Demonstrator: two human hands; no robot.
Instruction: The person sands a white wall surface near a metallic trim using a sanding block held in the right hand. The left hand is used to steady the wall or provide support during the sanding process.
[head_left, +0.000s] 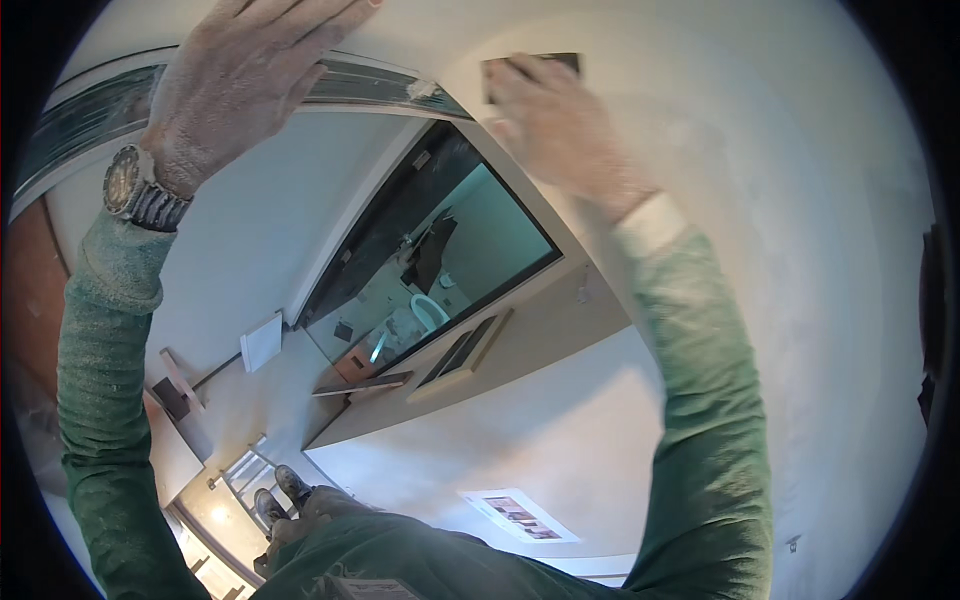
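My right hand presses a dark, flat sanding pad or sheet against a pale plastered surface; its motion blurs the fingers. Over at the upper left, my left hand lies flat against the same pale surface, fingers extended and holding nothing. White dust coats its skin and the green sleeve below the wristwatch. Just behind that hand runs a long dark recessed strip, with a whitish lump near its right end.
Far below, my shoes stand at a ladder or step platform. A dark-framed glass opening shows a room with a toilet. Beneath it are a wooden board and a wall recess. A printed sheet hangs on the white wall.
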